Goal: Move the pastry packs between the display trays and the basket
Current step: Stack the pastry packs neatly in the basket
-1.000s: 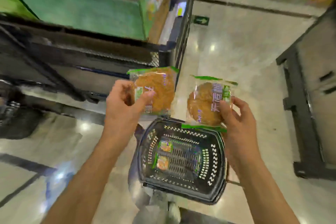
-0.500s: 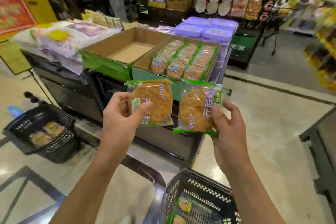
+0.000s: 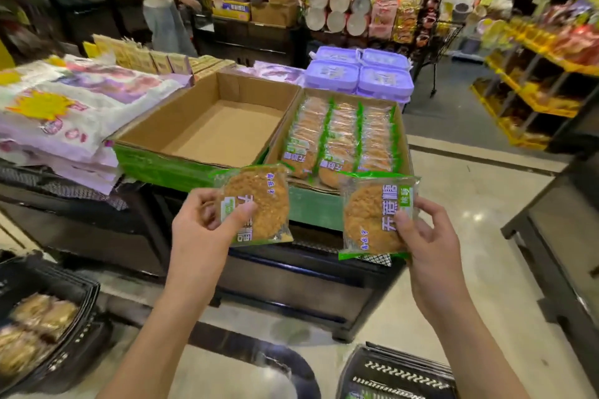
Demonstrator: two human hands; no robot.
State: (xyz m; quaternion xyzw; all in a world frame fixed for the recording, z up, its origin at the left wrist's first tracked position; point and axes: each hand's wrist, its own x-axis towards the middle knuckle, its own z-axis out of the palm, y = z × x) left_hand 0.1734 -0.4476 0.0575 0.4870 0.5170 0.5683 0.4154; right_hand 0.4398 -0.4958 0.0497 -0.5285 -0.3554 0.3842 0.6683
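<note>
Shop aisle, trays mid-frame. Left hand (image 3: 197, 230) pinching pack (image 3: 256, 204), right hand (image 3: 431, 236) another (image 3: 372, 220); likely bound for empty tray (image 3: 142, 133).

Left hand (image 3: 202, 230) pinches 1 pastry pack (image 3: 259, 204) by its left edge, thumb on the front. Right hand (image 3: 428, 236) grips a second pack (image 3: 372, 217) by its right edge. Both packs upright, apart, in front of 2 cardboard trays: left tray (image 3: 207, 136) bare, right tray (image 3: 337, 136) holding 3 rows of packs. Black basket (image 3: 395, 376) at bottom edge; another basket (image 3: 64, 347) at lower left, with packs inside.
</note>
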